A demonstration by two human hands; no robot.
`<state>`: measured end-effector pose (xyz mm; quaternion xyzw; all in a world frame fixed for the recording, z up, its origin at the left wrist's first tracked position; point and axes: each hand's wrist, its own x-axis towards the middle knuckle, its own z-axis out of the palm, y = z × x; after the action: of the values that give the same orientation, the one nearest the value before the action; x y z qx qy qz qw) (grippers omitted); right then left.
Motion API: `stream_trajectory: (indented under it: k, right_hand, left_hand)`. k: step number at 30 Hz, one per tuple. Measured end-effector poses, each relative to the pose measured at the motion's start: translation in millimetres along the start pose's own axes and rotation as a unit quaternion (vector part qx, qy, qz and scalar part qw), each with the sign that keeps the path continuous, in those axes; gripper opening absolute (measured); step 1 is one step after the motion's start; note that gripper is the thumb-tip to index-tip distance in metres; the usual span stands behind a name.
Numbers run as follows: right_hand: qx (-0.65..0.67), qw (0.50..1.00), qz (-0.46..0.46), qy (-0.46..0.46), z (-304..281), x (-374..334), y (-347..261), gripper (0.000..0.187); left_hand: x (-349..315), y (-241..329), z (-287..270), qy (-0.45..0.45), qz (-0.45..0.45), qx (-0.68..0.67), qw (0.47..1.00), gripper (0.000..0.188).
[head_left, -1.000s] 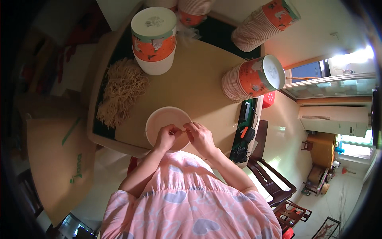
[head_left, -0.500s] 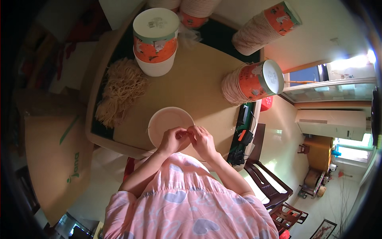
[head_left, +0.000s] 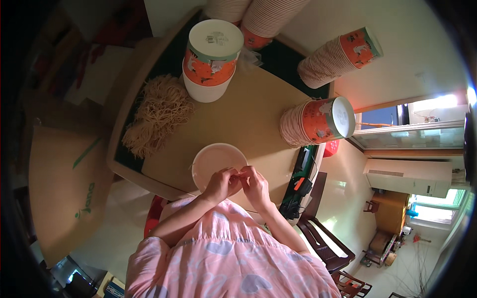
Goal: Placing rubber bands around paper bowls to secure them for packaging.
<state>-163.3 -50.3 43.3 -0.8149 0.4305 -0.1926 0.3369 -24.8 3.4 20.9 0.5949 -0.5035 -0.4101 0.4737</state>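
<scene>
A white paper bucket (head_left: 211, 161) with its round mouth facing up stands at the near edge of the table. Over its near right rim, my left hand (head_left: 221, 186) and my right hand (head_left: 255, 186) meet, fingertips pinched together. Whatever lies between the fingers is too small to make out. Farther left lies a loose heap of cream-coloured strings (head_left: 161, 111). Beyond it, upside-down orange and white paper buckets (head_left: 211, 64) are nested in a stack.
More nested bucket stacks stand at the right table edge (head_left: 318, 121), far right (head_left: 343, 57) and at the back (head_left: 271, 20). Black chargers with cables (head_left: 300, 193) lie along the right edge. A large cardboard box (head_left: 64, 184) is to the left, a dark wooden chair (head_left: 325, 243) to the right.
The whole view has shifted, so the table and stacks appear slightly lower. Both hands stay pinched together over the bucket's rim, with only small finger movement.
</scene>
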Motion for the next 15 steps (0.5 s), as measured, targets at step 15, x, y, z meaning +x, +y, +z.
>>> stream_trajectory:
  k: [15]
  right_hand:
    - [-0.032, 0.999, -0.013, 0.0, -0.7, 0.1, -1.4, 0.015]
  left_hand:
    - [-2.1, -5.4, 2.6, 0.039, -0.007, 0.015, 0.999, 0.019]
